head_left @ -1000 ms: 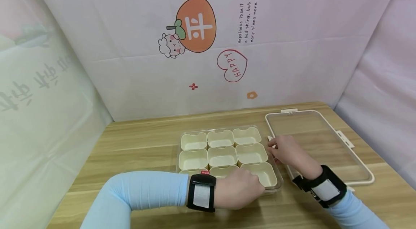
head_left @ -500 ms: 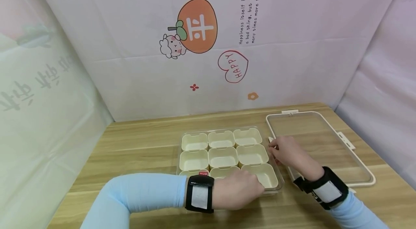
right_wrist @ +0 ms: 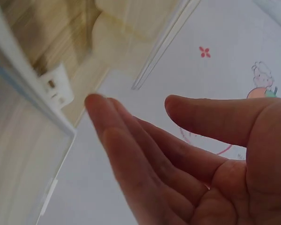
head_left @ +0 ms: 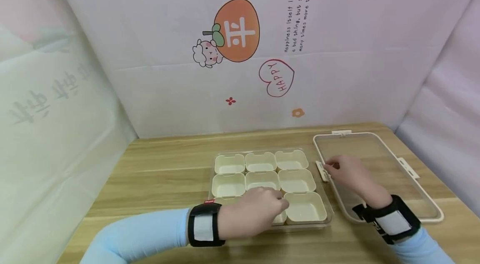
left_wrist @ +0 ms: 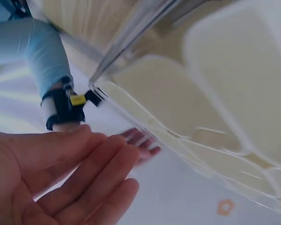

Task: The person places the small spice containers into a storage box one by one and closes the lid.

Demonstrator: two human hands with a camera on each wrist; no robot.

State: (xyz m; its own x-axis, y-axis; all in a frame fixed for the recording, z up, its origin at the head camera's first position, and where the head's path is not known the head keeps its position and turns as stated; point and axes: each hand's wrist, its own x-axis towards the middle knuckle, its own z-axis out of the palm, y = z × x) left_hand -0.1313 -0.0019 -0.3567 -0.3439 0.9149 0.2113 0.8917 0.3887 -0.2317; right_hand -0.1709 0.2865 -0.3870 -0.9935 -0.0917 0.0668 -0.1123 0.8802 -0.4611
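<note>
A clear storage box (head_left: pixel 328 213) stands on the table, fitted with several cream cups (head_left: pixel 305 207) in rows. My left hand (head_left: pixel 251 212) hovers over the front row, partly hiding the front cups. In the left wrist view its fingers (left_wrist: pixel 107 173) are loosely bent, with nothing between them and the thumb. A clear lid (head_left: pixel 378 164) with a white rim lies flat to the right of the box. Over its left edge is my right hand (head_left: pixel 348 174), beside a white latch (head_left: pixel 321 171). The right wrist view shows that thumb apart from the fingers, holding nothing.
The wooden table (head_left: pixel 157 172) extends left of the box and along the front. A printed white cloth (head_left: pixel 168 101) hangs behind it, and more cloth closes off both sides. Another white latch (head_left: pixel 408 168) sits on the lid's right edge.
My left hand has moved left from the front right cup, which now shows more fully. My right hand has drawn away from the box's right side to the lid's edge, uncovering the latch.
</note>
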